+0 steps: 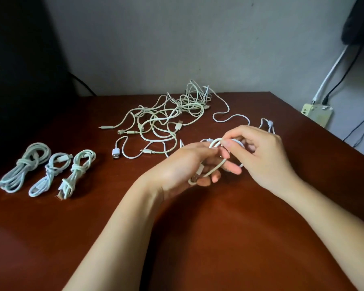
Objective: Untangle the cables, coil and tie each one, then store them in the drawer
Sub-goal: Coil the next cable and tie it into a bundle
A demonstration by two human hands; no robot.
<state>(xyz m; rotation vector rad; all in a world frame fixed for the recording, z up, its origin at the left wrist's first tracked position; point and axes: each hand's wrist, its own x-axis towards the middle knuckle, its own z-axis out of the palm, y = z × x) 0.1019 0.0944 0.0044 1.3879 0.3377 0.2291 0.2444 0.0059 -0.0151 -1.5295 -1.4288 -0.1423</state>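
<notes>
Recorded two bare forearms (122, 223) nearest the lens, rising from the lower edge and converging over mid-table. Recorded a reddish-brown wooden table (208, 248) across the lower frame, backed by a pale wall (156, 38). Found a dark object (19, 70) at far left, too dim to identify. Found a tangled pile (172, 114) of pale cables lying near the table's far edge. Observed the left hand (183, 164) just right of centre, fingers curled round the lower part of a white cable (215, 142) loop held above the tabletop. Observed the right hand (261, 156) beside it, thumb and forefinger pinching the top of the same loop, other fingers curled behind. Located three coiled and tied cables side by side at near left, well apart from the pile: left bundle (27, 164), middle bundle (53, 173), right bundle (78, 173). Noted a cream power strip (316, 114) beyond the table's right edge. Traced a thin white lead (221, 120) from behind the right hand back toward the pile; could not tell whether it belonged to the held cable. Noted a USB plug (116, 153) flat on the table at the pile's near left end.
</notes>
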